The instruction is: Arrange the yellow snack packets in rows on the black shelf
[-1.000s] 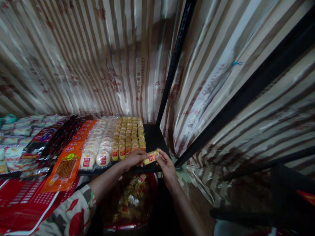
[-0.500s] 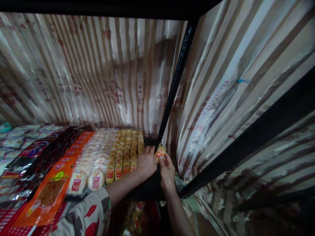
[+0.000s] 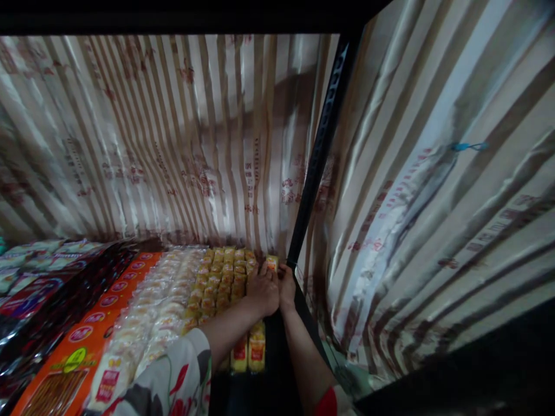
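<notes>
"What is the left hand (image 3: 263, 292) doing?"

"It is resting at the far right of the black shelf (image 3: 277, 346), its fingers bending beside a yellow packet (image 3: 272, 263). Whether it is gripping that packet or only touching it, I can't tell."

"And the right hand (image 3: 287, 289)?"

"It is sitting just beside the left one, its fingertips curling at the packet's right edge. Again, I can't tell whether they are pinching it, since the spot is looking dim and small."

"Where is the packet standing, then?"

"It is showing between the two hands, near the back corner, close to the black post (image 3: 320, 150) and in front of the striped curtain (image 3: 208, 127). The hands are hiding what is lying under it."

"And around them?"

"Rows of other yellow packets (image 3: 217, 283) are filling the space to the left, partly disappearing behind the left forearm (image 3: 236, 323). White round packets (image 3: 171, 315) are lying next to those, then an orange bag (image 3: 108, 312) (its lower end is showing brown sticks (image 3: 60, 390)), with dark bags (image 3: 97, 283) lying beyond."
</notes>
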`<state>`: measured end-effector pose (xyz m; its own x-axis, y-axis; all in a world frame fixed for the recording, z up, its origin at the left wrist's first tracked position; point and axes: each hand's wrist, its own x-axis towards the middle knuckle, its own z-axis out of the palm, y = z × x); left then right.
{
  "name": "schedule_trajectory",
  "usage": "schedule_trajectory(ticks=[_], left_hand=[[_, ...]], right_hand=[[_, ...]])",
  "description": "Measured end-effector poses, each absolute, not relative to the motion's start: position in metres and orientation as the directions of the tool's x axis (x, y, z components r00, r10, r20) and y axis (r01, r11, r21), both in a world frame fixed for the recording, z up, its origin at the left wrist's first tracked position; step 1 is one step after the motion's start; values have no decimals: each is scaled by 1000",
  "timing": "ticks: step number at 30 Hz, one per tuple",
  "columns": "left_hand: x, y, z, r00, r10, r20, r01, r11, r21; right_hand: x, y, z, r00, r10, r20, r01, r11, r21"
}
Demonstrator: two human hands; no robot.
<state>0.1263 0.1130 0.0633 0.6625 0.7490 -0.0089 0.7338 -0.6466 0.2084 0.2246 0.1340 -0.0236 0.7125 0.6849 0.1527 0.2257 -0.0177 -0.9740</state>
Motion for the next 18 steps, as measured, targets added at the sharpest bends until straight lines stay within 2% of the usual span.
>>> schedule_trajectory(ticks=[5,9,18], left_hand=[[130,128,53,651,759,6,726,-626,284],[128,135,48,615,787,-38,754,-574,320],[117,135,51,636,771,-40,748,-602,280]], right_hand=[[225,148,-27,693,706,146,249,-44,-967],[223,157,-30,657,738,153,270,-41,-962],[219,161,-33,563,800,206,409,-53,-911]])
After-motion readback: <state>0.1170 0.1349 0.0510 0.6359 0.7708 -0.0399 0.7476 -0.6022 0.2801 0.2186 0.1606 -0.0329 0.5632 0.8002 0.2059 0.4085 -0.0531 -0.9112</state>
